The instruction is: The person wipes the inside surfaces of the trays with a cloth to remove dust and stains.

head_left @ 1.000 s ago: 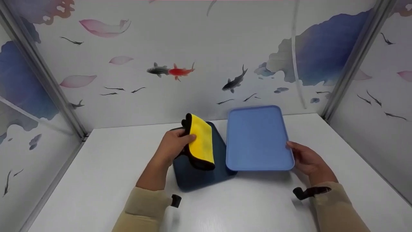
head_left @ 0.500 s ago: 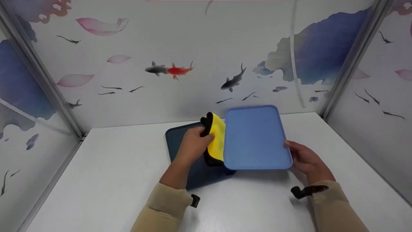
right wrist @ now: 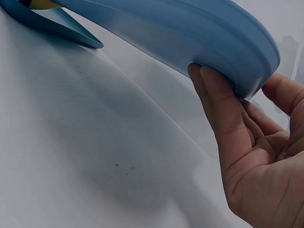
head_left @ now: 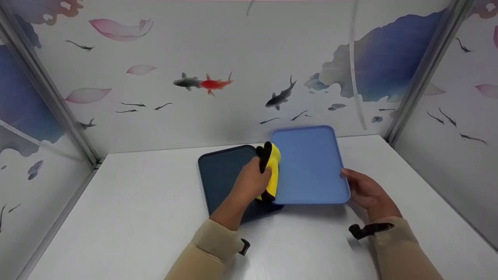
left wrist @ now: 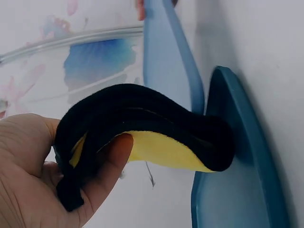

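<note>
From my head, I see my left hand [head_left: 253, 179] pinching a folded yellow-and-black cloth [head_left: 274, 171] in front of the left edge of a light blue tray [head_left: 309, 167]; whether they touch, I can't tell. My right hand [head_left: 363, 190] grips that tilted tray by its right edge. A dark blue tray [head_left: 221, 179] lies on the white table [head_left: 148, 206], partly behind my left hand. Fish [head_left: 216, 84] are painted on the wall [head_left: 241, 42] beyond.

From my left wrist, the cloth bends into an arch, black outside, and one tip (finger or thumb, I can't say) presses its yellow side. The dark tray is just beside it.

From my right wrist, my fingers lie close together under the light blue tray, thumb at its rim, holding this end above the table.
</note>
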The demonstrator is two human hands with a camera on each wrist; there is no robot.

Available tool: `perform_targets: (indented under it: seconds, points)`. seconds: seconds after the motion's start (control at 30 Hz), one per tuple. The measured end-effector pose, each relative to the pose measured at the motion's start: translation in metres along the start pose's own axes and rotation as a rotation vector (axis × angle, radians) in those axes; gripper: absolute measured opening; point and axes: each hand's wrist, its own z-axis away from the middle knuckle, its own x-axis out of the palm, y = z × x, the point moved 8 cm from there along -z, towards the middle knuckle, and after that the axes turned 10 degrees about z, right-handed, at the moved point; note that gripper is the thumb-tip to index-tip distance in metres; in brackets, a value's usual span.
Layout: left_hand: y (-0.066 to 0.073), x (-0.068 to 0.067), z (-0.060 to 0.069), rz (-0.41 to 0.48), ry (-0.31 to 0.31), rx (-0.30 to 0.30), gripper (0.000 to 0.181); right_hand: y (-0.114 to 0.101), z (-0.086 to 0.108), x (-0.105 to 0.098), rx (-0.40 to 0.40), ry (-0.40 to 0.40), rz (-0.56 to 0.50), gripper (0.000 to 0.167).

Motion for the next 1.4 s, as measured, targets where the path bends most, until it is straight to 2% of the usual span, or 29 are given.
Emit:
perform_targets:
  seconds: [0.1, 0.27, 0.37, 0.53, 0.67, 0.87, 1.03, 1.2, 1.4]
  points:
    - [-0.002, 0.005, -0.001, -0.047, -0.007, -0.012, 0.045, 0.000, 0.001, 0.001, -0.004, -0.001, -0.012, 0.014]
    - [-0.005, 0.016, -0.001, -0.097, -0.048, -0.012, 0.038, -0.002, 0.002, 0.005, -0.009, -0.007, -0.089, 0.019]
    - [-0.005, 0.022, 0.000, -0.155, -0.060, 0.019, 0.031, -0.005, 0.002, 0.009, -0.032, -0.021, -0.080, 0.022]
    - [0.001, 0.030, 0.002, -0.262, -0.038, 0.098, 0.017, -0.008, 0.002, 0.013, -0.072, -0.048, -0.055, 0.025]
    - [0.005, 0.036, 0.004, -0.336, -0.042, 0.105, 0.019, -0.010, 0.002, 0.013, -0.080, -0.032, -0.046, 0.027]
    - [0.004, 0.038, 0.004, -0.362, -0.054, 0.034, 0.027, -0.009, 0.002, 0.012, -0.076, -0.002, -0.041, 0.021]
    - [0.003, 0.037, 0.005, -0.359, -0.050, 0.010, 0.028, -0.008, 0.000, 0.012, -0.064, 0.017, -0.027, 0.020]
    - [0.003, 0.039, 0.008, -0.363, -0.050, 0.016, 0.026, -0.006, 0.000, 0.012, -0.054, 0.018, -0.018, 0.022]
    - [0.009, 0.041, 0.010, -0.394, -0.037, 0.064, 0.024, -0.007, 0.001, 0.014, -0.058, -0.003, -0.027, 0.024]
